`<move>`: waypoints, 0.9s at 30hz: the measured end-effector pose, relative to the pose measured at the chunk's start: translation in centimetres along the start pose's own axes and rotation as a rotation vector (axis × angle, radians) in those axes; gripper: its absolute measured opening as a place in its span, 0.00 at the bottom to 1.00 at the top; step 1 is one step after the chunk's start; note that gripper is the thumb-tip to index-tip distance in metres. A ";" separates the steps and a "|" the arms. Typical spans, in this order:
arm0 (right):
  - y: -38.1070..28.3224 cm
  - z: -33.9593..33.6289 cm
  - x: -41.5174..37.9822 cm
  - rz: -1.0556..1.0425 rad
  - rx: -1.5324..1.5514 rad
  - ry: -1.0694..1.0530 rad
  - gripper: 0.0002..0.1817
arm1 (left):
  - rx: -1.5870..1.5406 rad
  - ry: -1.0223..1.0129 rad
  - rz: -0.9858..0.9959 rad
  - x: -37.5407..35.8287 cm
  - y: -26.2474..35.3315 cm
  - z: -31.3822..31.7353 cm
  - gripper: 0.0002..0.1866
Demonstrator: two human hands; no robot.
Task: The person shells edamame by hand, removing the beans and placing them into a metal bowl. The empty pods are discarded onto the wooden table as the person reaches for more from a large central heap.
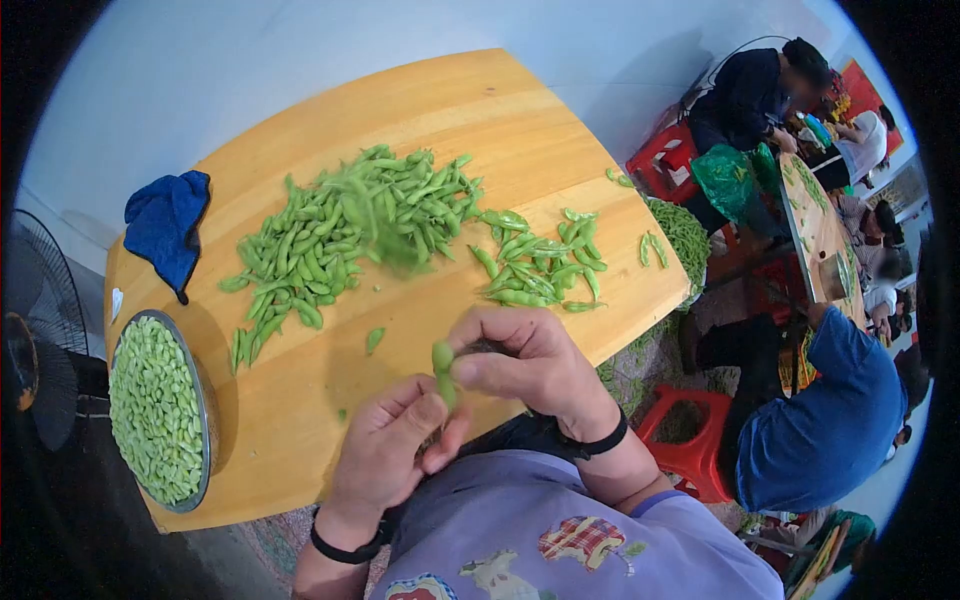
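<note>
A green edamame pod point(444, 372) is pinched between my two hands above the near edge of the table. My left hand point(392, 438) grips its lower end with thumb and fingers. The upper part lies against the thumb and curled fingers of my right hand point(530, 365). Beyond my hands spreads a large pile of whole pods point(300, 250), partly blurred at its middle. To its right is a smaller heap of pods point(540, 262), flatter-looking. At the left edge a metal bowl point(207, 420) is full of shelled beans point(155, 410).
On the wooden table point(480, 100) lie a blue cloth point(168, 225) and a few stray pods. A black fan point(45, 330) stands at left. At right are a red stool point(690, 430), a heap of green pods or husks point(680, 240), and several people seated at another table point(810, 240).
</note>
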State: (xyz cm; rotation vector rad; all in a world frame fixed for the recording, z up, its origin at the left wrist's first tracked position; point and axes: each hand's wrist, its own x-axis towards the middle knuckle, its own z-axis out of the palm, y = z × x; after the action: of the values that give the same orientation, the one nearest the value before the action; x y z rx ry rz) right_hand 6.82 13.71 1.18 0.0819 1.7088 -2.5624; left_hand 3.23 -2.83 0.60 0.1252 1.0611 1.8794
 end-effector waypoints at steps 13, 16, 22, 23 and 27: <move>0.5 1.4 -0.2 0.014 -0.412 0.024 0.10 | 0.501 0.127 0.340 1.3 3.0 -1.7 0.03; 0.3 1.0 0.2 0.183 -0.130 -0.061 0.10 | 0.395 0.101 0.249 1.4 2.8 -2.3 0.03; 1.3 -0.4 0.5 0.320 0.137 -0.143 0.09 | 0.190 -0.011 0.278 2.2 1.6 -3.2 0.02; 1.4 -0.2 0.5 0.321 0.137 -0.140 0.09 | 0.152 0.029 0.236 2.3 1.5 -3.2 0.03; 1.3 1.5 0.3 0.054 -0.532 0.101 0.09 | 0.519 0.153 0.264 2.1 2.2 -2.7 0.04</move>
State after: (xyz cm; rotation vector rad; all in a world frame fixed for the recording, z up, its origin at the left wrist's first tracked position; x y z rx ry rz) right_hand 6.58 11.79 0.50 0.2280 2.3213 -2.0126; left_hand -0.72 -3.29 -0.21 0.4436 1.6917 1.8201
